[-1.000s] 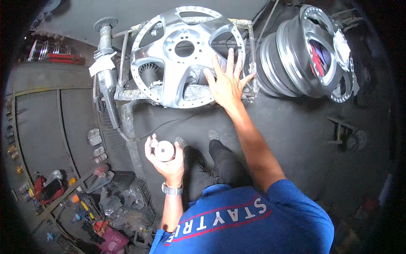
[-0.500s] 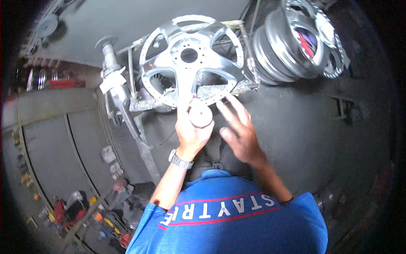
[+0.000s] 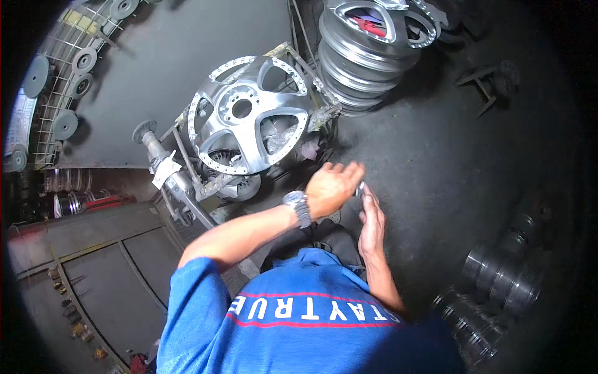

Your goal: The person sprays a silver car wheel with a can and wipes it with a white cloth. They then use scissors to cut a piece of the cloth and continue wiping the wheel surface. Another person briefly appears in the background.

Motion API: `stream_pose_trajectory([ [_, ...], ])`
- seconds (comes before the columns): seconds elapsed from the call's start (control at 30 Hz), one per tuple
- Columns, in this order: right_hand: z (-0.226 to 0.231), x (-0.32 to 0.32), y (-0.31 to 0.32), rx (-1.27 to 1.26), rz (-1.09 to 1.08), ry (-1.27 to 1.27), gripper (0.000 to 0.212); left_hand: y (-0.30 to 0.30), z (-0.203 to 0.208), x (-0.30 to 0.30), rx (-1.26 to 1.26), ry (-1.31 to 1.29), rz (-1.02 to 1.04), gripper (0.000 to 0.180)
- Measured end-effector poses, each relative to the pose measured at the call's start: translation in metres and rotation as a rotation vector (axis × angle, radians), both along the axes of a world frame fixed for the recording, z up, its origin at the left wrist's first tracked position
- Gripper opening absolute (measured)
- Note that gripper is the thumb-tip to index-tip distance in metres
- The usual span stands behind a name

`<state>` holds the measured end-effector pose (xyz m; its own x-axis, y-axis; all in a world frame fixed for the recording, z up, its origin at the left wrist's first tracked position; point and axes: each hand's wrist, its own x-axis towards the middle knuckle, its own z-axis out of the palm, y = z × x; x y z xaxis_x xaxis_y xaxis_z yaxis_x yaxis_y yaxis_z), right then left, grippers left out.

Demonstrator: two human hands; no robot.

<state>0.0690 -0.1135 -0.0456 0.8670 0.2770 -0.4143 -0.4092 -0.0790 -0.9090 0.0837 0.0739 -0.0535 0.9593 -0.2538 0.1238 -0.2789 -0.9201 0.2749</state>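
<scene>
My left hand (image 3: 334,189), with a watch (image 3: 297,206) at the wrist, is bent toward the right with its fingers curled. A small greyish thing (image 3: 359,189) shows at its fingertips; most of it is hidden and I cannot make out its kind. Beside it my right hand (image 3: 372,225) is raised with its fingers stretched upward, close to that thing. Beyond both hands, a silver spoked wheel face (image 3: 249,142) with holes round its rim rests on a metal frame stand (image 3: 182,156). Neither hand touches the wheel.
Silver wheel rims (image 3: 362,65) are stacked behind on the right. Left of the stand is a grey shaft with a round end (image 3: 145,132). Grinding discs (image 3: 65,124) hang on a wire rack at far left. Dark rims (image 3: 501,274) lie at lower right.
The view has turned right, and the wheel shows further left. My left hand has swung away from the wheel toward my right hand. The pale round thing it held is now mostly hidden.
</scene>
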Motion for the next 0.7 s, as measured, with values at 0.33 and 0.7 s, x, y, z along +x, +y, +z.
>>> stream_pose_trajectory([
  [0.33,-0.028,-0.022,-0.07,-0.577,0.05,-0.618,0.057,-0.076,-0.027,0.008,-0.29,0.05,-0.085,0.077],
  [0.7,0.028,0.023,-0.011,0.007,0.394,-0.623,0.062,-0.032,-0.014,-0.039,-1.056,-0.133,0.526,0.093],
])
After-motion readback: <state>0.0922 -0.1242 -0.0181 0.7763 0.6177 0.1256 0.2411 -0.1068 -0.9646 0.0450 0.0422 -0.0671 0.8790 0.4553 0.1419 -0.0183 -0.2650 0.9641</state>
